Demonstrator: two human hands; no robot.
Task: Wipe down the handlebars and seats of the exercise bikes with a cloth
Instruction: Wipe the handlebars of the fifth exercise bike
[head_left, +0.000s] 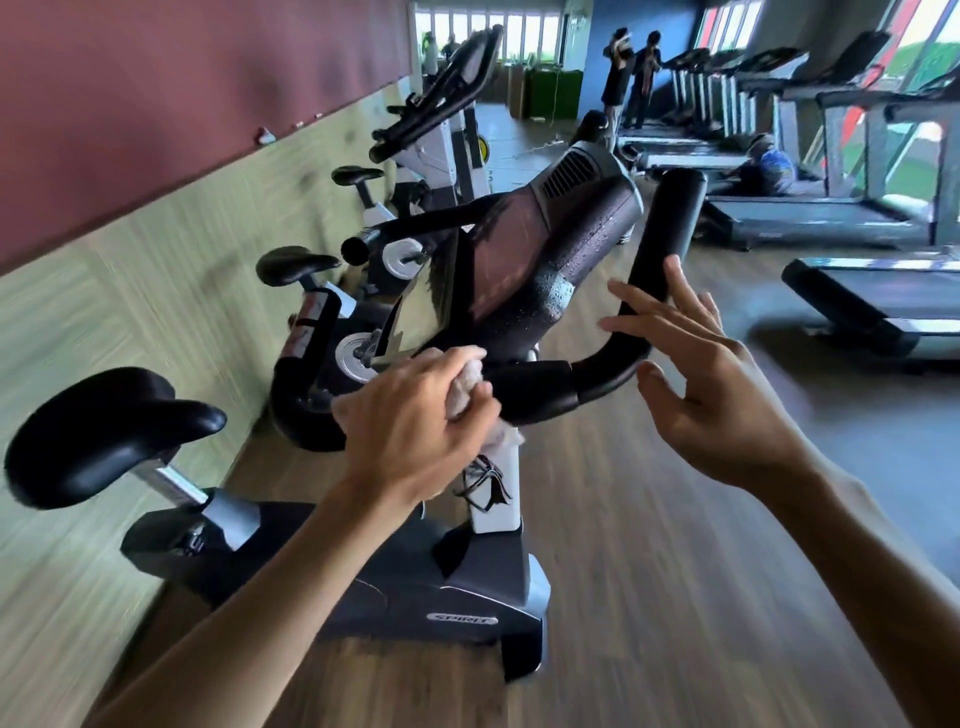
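While left hand (415, 421) grips cloth (470, 384): pressed on handlebar (540, 389), nearest bike.
Right hand (711, 389): fingers spread, holding nothing, beside grip.
Seat (104, 431): left.
Room: wood floor (675, 571), treadmills (831, 208) right.

Row of treadmills (810, 104) along right side, in front of tall windows (930, 31). Nearest treadmill deck (878, 296) low at right, dark belt, grey edge. Two standing people (631, 78) far off, beside far end of treadmill row; third person (769, 166) low on floor near treadmill bases. Wood-plank floor (649, 519) across middle and near ground. Left wall: maroon upper band (182, 93), pale green panel (104, 338) below. Green cabinet (553, 93) at far end under bright far windows (493, 31). Blue wall (644, 21) far right of those.
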